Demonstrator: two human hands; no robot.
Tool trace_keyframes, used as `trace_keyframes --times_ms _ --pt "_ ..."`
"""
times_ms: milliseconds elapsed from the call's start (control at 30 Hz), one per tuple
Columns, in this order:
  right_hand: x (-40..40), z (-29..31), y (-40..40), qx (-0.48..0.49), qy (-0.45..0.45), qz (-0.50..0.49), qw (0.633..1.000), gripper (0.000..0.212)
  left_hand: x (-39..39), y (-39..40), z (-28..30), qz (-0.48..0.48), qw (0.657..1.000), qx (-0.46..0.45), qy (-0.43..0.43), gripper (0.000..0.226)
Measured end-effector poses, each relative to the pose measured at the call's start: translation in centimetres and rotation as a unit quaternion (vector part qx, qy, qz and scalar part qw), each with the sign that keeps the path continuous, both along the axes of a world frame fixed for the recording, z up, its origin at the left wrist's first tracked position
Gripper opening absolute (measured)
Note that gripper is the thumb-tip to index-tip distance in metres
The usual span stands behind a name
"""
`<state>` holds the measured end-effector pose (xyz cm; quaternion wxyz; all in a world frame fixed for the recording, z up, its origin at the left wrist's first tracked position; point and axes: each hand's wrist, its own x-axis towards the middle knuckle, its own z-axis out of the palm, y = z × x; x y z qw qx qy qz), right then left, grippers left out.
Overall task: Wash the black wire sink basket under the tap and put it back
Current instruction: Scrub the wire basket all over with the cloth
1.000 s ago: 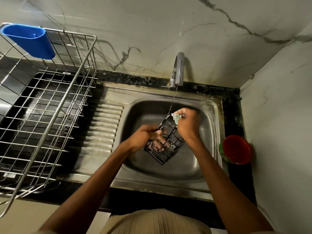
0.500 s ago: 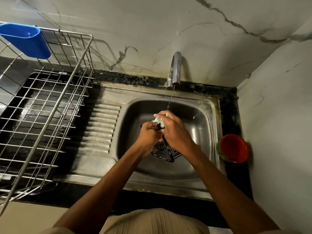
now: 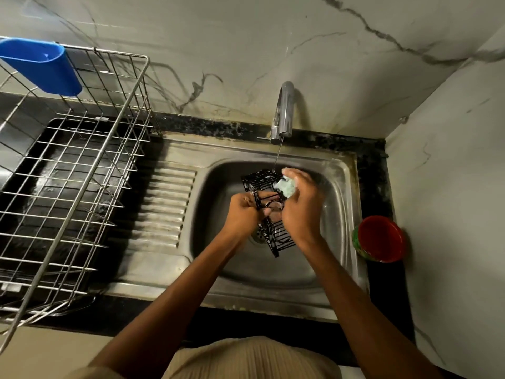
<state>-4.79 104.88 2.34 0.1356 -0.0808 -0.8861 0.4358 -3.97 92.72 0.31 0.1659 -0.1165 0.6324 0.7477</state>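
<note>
Over the steel sink bowl, the left hand grips the black wire basket by its side, fingers curled round the wires. The right hand pinches a pale green sponge against the basket's far end. A thin stream falls there from the tap at the sink's back edge.
</note>
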Motion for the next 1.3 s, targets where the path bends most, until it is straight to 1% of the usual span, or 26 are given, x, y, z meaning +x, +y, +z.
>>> trace_keyframes --times_ms 33,100,133,167,200,267,300,367,400,467,533,600,667,733,800,833,900,967,1067,1100,1133,1167,1200,1233,1267,1300 --pt "0.2 0.0 -0.6 0.017 0.018 0.054 0.998 0.056 0.1 0.2 -0.1 -0.003 0.999 -0.028 0.017 0.031" --pt "0.4 -0.4 -1.6 0.047 0.016 0.181 0.982 0.057 0.5 0.5 -0.5 -0.017 0.995 -0.085 0.057 0.016" --pt "0.2 -0.6 -1.5 0.068 0.006 0.222 0.973 0.055 0.8 0.6 -0.8 -0.021 0.992 -0.104 0.068 0.012" --pt "-0.3 -1.1 -1.0 0.091 -0.003 0.239 0.967 0.051 1.0 0.5 -1.1 -0.024 0.992 -0.101 0.07 0.011" --pt "-0.8 -1.4 -0.3 0.106 -0.012 0.234 0.966 0.045 1.3 0.5 -1.2 -0.025 0.995 -0.08 0.059 0.015" --pt "-1.8 -1.9 1.5 0.091 -0.064 0.168 0.979 0.038 1.9 0.4 -1.3 -0.022 0.999 -0.041 0.022 0.037" --pt "-2.2 -2.1 2.3 0.072 -0.092 0.129 0.985 0.036 2.1 0.3 -1.6 -0.02 0.999 -0.03 0.014 0.041" --pt "-2.4 -2.1 2.7 0.04 -0.116 0.093 0.988 0.037 2.4 0.4 -1.9 -0.02 0.999 -0.036 0.015 0.036" --pt "-2.1 -1.9 2.2 0.025 -0.118 0.1 0.988 0.038 2.4 0.4 -2.0 -0.019 0.998 -0.047 0.025 0.033" --pt "-1.2 -1.3 0.4 0.011 -0.109 0.155 0.982 0.046 2.4 0.6 -2.3 -0.026 0.992 -0.091 0.077 0.025" --pt "-0.2 -1.0 -1.4 0.045 -0.085 0.24 0.966 0.053 2.6 0.4 -2.7 -0.028 0.98 -0.145 0.131 0.014" --pt "-0.3 -1.2 -1.8 0.08 -0.073 0.278 0.955 0.052 2.9 0.3 -3.0 -0.01 0.98 -0.149 0.135 0.012" --pt "-1.2 -1.6 -0.8 0.112 -0.089 0.235 0.961 0.051 3.0 0.2 -2.9 0.004 0.989 -0.096 0.11 0.02" --pt "-1.8 -2.3 0.5 0.124 -0.111 0.146 0.975 0.048 3.1 0.3 -2.7 0.018 0.996 -0.043 0.079 0.029" --pt "-2.0 -2.9 1.5 0.097 -0.135 0.074 0.983 0.045 3.1 0.5 -3.0 0.041 0.998 -0.014 0.055 0.026" --pt "-2.0 -3.1 1.6 0.068 -0.15 0.06 0.984 0.045 3.2 0.7 -3.3 0.054 0.998 -0.006 0.042 0.026" --pt "-1.9 -3.3 1.3 0.003 -0.194 0.051 0.98 0.043 3.7 1.2 -3.5 0.066 0.996 -0.037 0.044 0.03" --pt "-1.8 -3.5 0.7 -0.032 -0.238 0.037 0.97 0.033 4.2 2.0 -3.7 0.047 0.993 -0.087 0.067 0.032" --pt "-1.4 -4.2 0.5 -0.032 -0.25 -0.001 0.968 0.028 4.3 2.3 -3.9 -0.022 0.986 -0.137 0.088 0.038" --pt "-1.2 -4.4 0.7 -0.022 -0.241 -0.011 0.97 0.028 4.1 2.2 -4.0 -0.052 0.986 -0.142 0.077 0.033" --pt "-1.0 -4.5 0.8 -0.006 -0.233 -0.017 0.972 0.03 3.9 2.0 -3.7 -0.08 0.988 -0.125 0.049 0.021" --pt "-0.8 -4.5 0.9 0.013 -0.223 -0.016 0.975 0.032 3.7 1.7 -3.2 -0.098 0.993 -0.069 0.005 0.01" --pt "-0.5 -4.4 0.9 0.032 -0.214 -0.007 0.976 0.033 3.3 1.3 -2.5 -0.108 0.993 0.014 -0.051 0.012" --pt "-0.2 -4.4 1.0 0.049 -0.203 0.009 0.978 0.03 2.8 0.8 -2.1 -0.11 0.98 0.124 -0.109 0.022" --pt "0.0 -4.8 1.0 0.062 -0.189 0.03 0.98 0.027 2.4 0.3 -1.7 -0.1 0.957 0.225 -0.156 0.029" --pt "0.2 -5.0 1.2 0.07 -0.172 0.049 0.981 0.024 1.9 0.0 -1.4 -0.073 0.93 0.304 -0.195 0.032"
